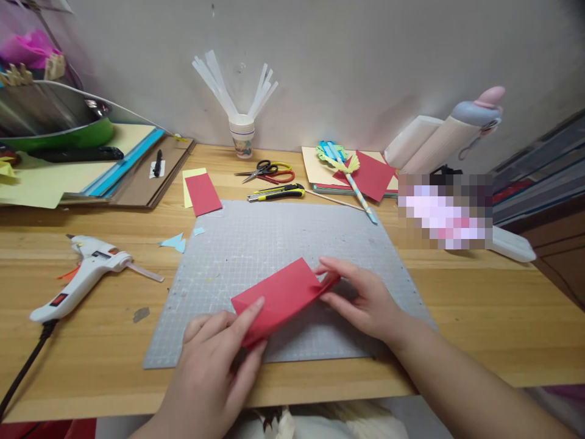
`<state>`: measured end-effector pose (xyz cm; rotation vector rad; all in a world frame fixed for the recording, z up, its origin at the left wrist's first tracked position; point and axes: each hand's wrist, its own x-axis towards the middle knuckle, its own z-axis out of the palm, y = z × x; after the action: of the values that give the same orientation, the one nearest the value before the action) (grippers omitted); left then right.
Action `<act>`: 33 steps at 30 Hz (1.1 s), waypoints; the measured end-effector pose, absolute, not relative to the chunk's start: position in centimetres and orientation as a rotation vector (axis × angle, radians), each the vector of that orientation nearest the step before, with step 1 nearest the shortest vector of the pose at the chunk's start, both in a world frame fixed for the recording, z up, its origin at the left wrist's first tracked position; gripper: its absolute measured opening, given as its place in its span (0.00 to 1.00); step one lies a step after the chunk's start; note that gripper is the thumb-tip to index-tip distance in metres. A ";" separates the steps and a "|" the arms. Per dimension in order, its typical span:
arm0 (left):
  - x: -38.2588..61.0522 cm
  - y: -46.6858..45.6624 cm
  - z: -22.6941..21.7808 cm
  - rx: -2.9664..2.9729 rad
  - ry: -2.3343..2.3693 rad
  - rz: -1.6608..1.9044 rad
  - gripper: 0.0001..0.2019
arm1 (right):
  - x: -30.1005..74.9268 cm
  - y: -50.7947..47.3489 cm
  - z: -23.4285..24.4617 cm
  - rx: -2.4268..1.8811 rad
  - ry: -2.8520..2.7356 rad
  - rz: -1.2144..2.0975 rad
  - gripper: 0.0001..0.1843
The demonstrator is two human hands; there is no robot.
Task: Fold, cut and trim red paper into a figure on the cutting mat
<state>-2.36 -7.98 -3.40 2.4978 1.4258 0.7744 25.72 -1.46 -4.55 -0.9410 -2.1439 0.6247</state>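
Note:
A folded sheet of red paper (281, 296) is held tilted over the grey cutting mat (356, 238). My left hand (219, 353) grips its lower left corner, index finger on top and thumb beneath. At the right end, my right hand (361, 299) pinches a narrow folded edge of the same sheet between thumb and fingers. Small light-blue paper scraps (176, 242) lie by the mat's left edge. Just behind the mat's top left corner rests a red paper rectangle (203, 194), partly over a yellow one (188, 192).
At left lies a white glue gun (91, 274). Scissors (260, 171) and a box cutter (276, 193) sit behind the mat. A paper cup (242, 137) holds glue sticks. A paper flower (342, 164) rests on stacked paper at back right. Cardboard sheets (141, 177) stand back left.

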 end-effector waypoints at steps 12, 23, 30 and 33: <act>-2.2 -7.1 -4.5 2.151 1.738 0.811 0.30 | 24.3 -1.0 -4.7 -1.220 -2.356 0.492 0.25; -1.5 -6.4 -2.4 1.096 1.364 1.104 0.30 | 24.8 -0.8 -4.2 -0.966 -1.673 1.337 0.19; -1.9 -5.8 -1.7 1.658 1.566 1.265 0.28 | 25.5 -3.2 -0.5 -0.969 -1.904 0.653 0.07; -2.2 -5.9 -1.2 2.177 1.696 1.370 0.34 | 25.2 -4.8 1.5 -0.856 -2.268 -0.008 0.14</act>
<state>-2.20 -5.93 -1.22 2.1770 1.6962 1.3704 25.25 -4.76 1.48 -0.8558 -2.2678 -0.0082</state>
